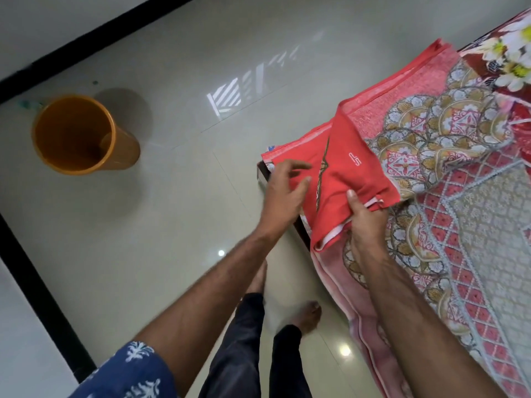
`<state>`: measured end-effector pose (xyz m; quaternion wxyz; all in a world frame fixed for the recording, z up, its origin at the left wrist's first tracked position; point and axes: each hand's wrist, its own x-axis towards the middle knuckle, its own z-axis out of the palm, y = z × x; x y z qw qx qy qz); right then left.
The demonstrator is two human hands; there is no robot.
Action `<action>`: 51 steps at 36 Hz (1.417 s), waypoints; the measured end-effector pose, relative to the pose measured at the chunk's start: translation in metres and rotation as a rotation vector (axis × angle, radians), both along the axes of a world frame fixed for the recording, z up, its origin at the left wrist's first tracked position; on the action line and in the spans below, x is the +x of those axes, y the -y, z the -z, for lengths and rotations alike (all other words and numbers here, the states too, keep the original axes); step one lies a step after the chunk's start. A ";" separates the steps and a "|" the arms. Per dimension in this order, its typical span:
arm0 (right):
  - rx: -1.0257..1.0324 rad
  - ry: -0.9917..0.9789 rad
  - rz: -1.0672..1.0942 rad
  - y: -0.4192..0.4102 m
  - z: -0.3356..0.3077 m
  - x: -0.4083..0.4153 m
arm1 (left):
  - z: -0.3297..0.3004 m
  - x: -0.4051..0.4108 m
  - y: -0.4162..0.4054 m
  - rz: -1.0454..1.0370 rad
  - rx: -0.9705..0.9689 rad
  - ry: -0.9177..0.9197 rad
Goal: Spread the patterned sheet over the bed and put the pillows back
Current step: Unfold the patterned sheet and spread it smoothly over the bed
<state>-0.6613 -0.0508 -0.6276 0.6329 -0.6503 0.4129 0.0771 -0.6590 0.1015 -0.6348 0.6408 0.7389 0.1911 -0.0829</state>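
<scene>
Sleeve: blue with white print (135, 372), near left corner.
Legs: dark trousers (253, 349), bare feet on pale tiled floor (161, 196).
Right hand (363, 222): grips near edge of red cloth (342, 179), thumb on top.
Left hand (283, 186): fingers loosely spread, resting on the cloth's left side.
Sheet (448, 173): red patterned, spread on bed at right; cloth lies on its near-left corner.
Pillow (514, 53): floral, far right on bed.
Bucket (77, 133): orange, far left on floor.
</scene>
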 end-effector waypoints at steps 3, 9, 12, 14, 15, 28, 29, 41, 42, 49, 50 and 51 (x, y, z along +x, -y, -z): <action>0.031 -0.003 0.012 0.017 -0.002 -0.001 | 0.026 -0.001 -0.020 -0.076 0.127 -0.157; 0.093 -0.027 0.105 0.033 0.002 -0.005 | 0.053 0.023 -0.042 0.026 0.177 -0.283; 0.164 -0.029 0.170 0.034 0.003 -0.005 | 0.049 0.036 -0.039 0.098 0.279 -0.311; 0.196 -0.011 0.209 0.035 0.002 -0.005 | 0.045 0.042 -0.036 0.149 0.406 -0.307; 0.209 -0.004 0.229 0.037 0.001 -0.005 | 0.044 0.044 -0.035 0.155 0.424 -0.308; 0.096 0.138 0.395 0.156 -0.041 0.009 | 0.039 0.039 -0.022 0.144 0.630 -0.346; 0.076 0.146 0.405 0.170 -0.044 0.011 | 0.037 0.040 -0.022 0.141 0.638 -0.343; -0.049 0.237 0.252 0.250 -0.131 0.011 | -0.027 -0.002 0.071 0.689 0.235 0.157; -0.080 0.246 0.227 0.253 -0.141 0.010 | -0.029 -0.007 0.085 0.786 0.280 0.166; -0.096 0.165 0.101 0.260 -0.171 -0.011 | -0.007 -0.031 0.109 0.364 0.578 -0.159; -0.018 0.161 0.084 0.257 -0.165 -0.017 | 0.001 -0.033 0.102 0.237 0.570 -0.243; 0.049 0.148 0.073 0.253 -0.159 -0.023 | 0.006 -0.035 0.095 0.126 0.538 -0.315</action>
